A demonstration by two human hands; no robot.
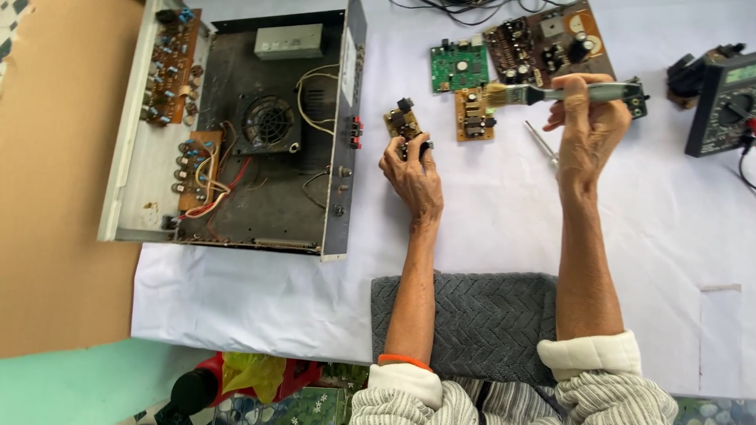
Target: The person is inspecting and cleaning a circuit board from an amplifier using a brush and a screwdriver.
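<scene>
A small brown circuit board (403, 122) is clamped upright in the left hand (411, 175) above the counter (488, 220), just right of the opened chassis (236, 126), while a brush (551, 94) is gripped in the right hand (587, 130), so dusting seems in hand and bristles must be brought leftward onto it.

Plenty of open white bench (504, 228) right of the opened amplifier chassis (260, 126), down toward the grey towel (472, 323). Further right it's crowded: loose circuit boards (465, 71), a screwdriver (542, 145), then the multimeter (720, 102).

Small brown circuit board (404, 123), black components on top, held upright above white-covered desk (488, 212) near middle. Grey-handled paintbrush (561, 94) horizontal, bristles pointing left, toward far edge.
</scene>
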